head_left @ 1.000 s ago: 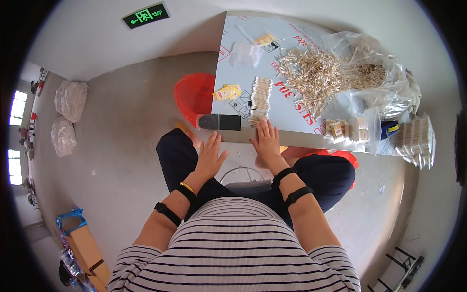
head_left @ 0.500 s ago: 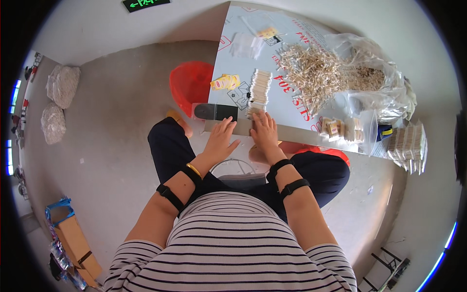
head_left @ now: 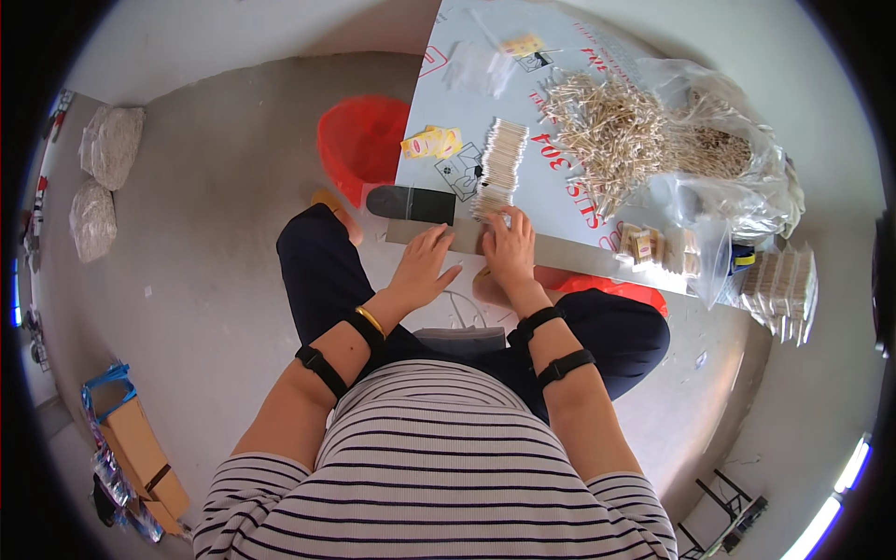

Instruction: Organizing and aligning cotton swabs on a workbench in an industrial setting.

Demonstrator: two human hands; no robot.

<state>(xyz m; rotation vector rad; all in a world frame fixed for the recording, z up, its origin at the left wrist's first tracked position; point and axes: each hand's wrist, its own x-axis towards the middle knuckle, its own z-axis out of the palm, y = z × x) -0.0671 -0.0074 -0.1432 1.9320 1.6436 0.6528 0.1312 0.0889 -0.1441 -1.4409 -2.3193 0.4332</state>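
Note:
A long row of cotton swabs (head_left: 504, 159) lies side by side on the table (head_left: 448, 103), running away from me. At its near end is my right hand (head_left: 510, 250), its fingers slightly apart and the fingertips at the last swabs; no swab shows gripped. My left hand (head_left: 417, 271) rests at the table's near edge with fingers stretched out, holding nothing. Just beyond its fingertips lies a flat black piece (head_left: 431, 206), rounded at its left end. Small yellow-and-white cards (head_left: 432, 143) lie behind that piece.
A big loose heap of swabs (head_left: 607, 140) spills from a clear plastic bag (head_left: 737, 182) on the right. Packed swab bundles (head_left: 779, 289) stand at the right corner. Clear pouches (head_left: 478, 68) lie at the back. A red tub (head_left: 359, 140) stands left of the table.
The whole view has shifted slightly. Both hands stay in nearly the same places, at the black piece and at the near end of the swab row.

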